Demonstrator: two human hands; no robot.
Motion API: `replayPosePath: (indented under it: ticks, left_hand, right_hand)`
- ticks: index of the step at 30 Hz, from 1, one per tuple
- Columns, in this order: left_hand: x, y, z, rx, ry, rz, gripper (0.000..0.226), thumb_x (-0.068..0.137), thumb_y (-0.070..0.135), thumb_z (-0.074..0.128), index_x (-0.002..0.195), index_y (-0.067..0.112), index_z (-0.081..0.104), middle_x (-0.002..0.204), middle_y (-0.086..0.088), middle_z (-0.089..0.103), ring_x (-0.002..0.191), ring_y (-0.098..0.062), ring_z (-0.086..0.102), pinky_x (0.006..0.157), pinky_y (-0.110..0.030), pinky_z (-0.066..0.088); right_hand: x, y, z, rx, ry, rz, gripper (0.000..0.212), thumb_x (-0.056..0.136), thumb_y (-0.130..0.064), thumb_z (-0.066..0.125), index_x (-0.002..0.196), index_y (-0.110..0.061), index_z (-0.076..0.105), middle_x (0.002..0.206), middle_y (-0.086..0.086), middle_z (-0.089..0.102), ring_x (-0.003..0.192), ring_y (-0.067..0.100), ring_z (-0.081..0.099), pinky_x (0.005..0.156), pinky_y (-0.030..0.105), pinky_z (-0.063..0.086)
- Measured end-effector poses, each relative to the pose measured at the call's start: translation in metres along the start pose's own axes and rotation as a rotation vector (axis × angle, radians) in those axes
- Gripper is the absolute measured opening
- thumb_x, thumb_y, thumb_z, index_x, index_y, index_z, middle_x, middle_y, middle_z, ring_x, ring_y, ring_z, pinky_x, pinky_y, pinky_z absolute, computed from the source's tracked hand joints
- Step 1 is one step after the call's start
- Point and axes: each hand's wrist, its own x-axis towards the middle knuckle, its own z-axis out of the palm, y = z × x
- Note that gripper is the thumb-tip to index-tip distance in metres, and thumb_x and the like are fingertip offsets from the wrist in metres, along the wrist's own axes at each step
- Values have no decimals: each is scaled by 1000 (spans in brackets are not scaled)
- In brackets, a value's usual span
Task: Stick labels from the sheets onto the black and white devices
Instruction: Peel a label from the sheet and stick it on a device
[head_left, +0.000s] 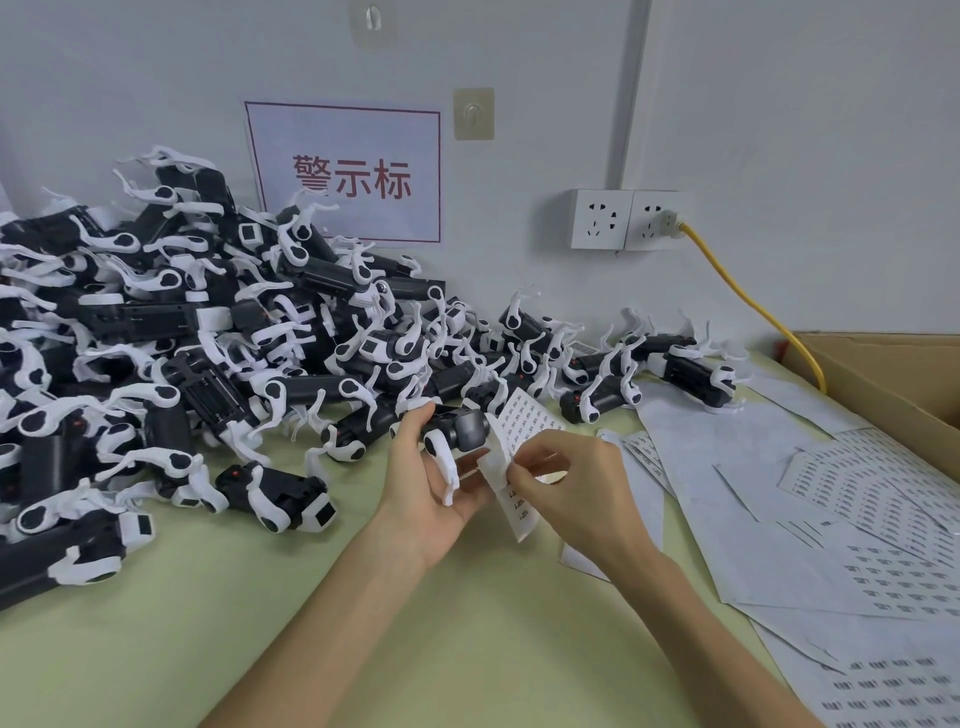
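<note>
My left hand (423, 478) grips a black and white device (457, 428) above the pale green table, palm turned up, and a curled strip of label sheet (522, 431) stands against its fingers. My right hand (563, 483) pinches at the strip's edge with thumb and forefinger, just right of the device. A big heap of black and white devices (208, 332) fills the left and back of the table. Flat label sheets (852, 525) lie spread at the right.
A cardboard box (893, 374) stands at the far right edge. A yellow cable (748, 306) runs from the wall socket (631, 219) down behind the box. A red-bordered sign (345, 174) hangs on the wall. Bare green table (260, 623) lies in front.
</note>
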Motion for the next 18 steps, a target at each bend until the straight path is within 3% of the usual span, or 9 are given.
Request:
replayPosePath:
  ticks: [5,8,11,14,18]
  left_hand:
    - [-2,-1,2,104,32,25,49,93,51,59,75,11,80,81,-15,72,69,-28,71,63,-39,61]
    - [-2,0,2,172,70,53,47,93,52,57,69,16,75,74,-11,69,61,-23,68,57,-32,57]
    - [-3,1,3,186,100,33,41,92,53,57,82,15,69,71,-9,67,59,-22,65,58,-32,55]
    - [-3,2,3,186,115,11,42,91,55,57,86,15,67,72,-9,66,63,-24,64,62,-31,53]
    - [-4,2,2,182,116,0,43,89,56,59,92,14,69,78,-11,66,70,-28,64,67,-33,53]
  right_hand:
    - [0,-2,2,-55,-21,12,20,80,-11,73,65,-24,70,66,-16,70,65,4,67,60,17,51]
    - [-3,-4,5,-78,-104,-7,21,82,-11,73,65,-22,70,69,-15,69,65,4,65,59,13,48]
    - [-3,-7,4,-58,-156,6,18,84,-11,72,68,-20,74,70,-16,71,65,5,67,60,12,47]
    - [-3,-10,0,-39,-196,47,25,85,-14,73,66,-30,72,71,-18,72,68,4,69,61,13,49]
    - [-1,-12,-4,-24,-240,88,20,86,-15,73,69,-25,75,72,-16,73,69,4,69,63,14,50]
